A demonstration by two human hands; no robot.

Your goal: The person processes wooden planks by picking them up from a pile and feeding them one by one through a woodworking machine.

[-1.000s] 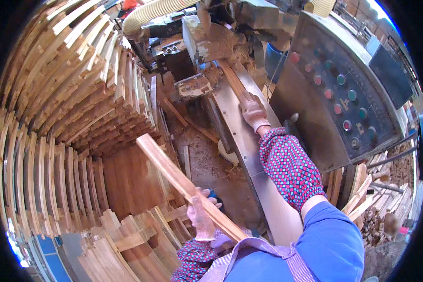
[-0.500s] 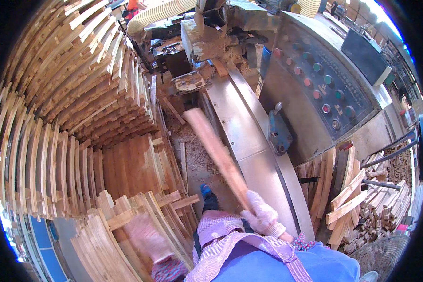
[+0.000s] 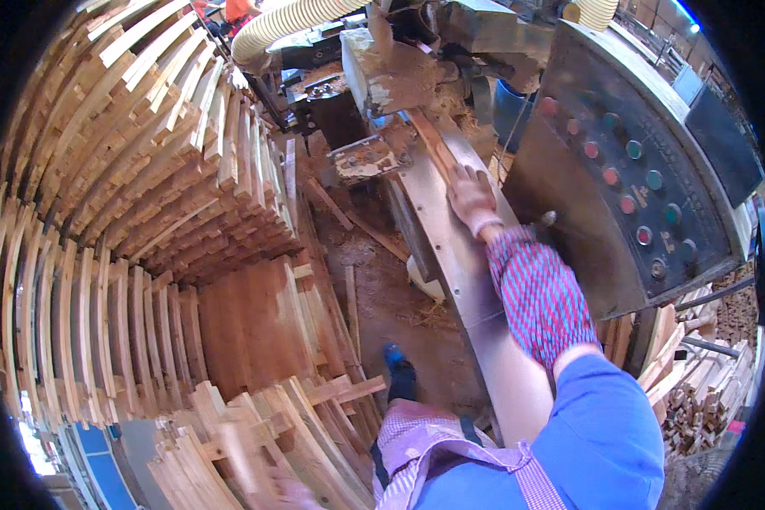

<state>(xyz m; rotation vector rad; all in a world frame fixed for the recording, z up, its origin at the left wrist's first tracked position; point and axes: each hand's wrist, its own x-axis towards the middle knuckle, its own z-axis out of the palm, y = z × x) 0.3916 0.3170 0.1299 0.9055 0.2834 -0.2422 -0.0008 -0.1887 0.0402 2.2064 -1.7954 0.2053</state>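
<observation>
My right hand (image 3: 472, 202), in a pale work glove, is on the near end of a wooden strip (image 3: 432, 140), its fingers over the wood. The strip lies along the metal machine table (image 3: 476, 280), and its far end goes in beside the dusty machine head (image 3: 382, 76). A checked sleeve cover (image 3: 542, 293) is on my right forearm. At the lower edge, my left hand (image 3: 293, 493) is smeared by motion over the stacked boards (image 3: 314, 442). Next to it a blurred board (image 3: 242, 459) stands out from the pile; whether I grip it cannot be made out.
High stacks of wooden strips (image 3: 127, 170) fill the left side. A control panel (image 3: 629, 187) with red and green buttons rises right of the table. A ribbed hose (image 3: 293, 30) hangs at the back. Offcuts (image 3: 710, 399) are piled at right; sawdust and loose strips lie on the floor.
My right hand has moved forward and laid the strip it carried onto the machine table. My left hand has shifted down toward the lower edge, still over the boards. The view has tilted slightly.
</observation>
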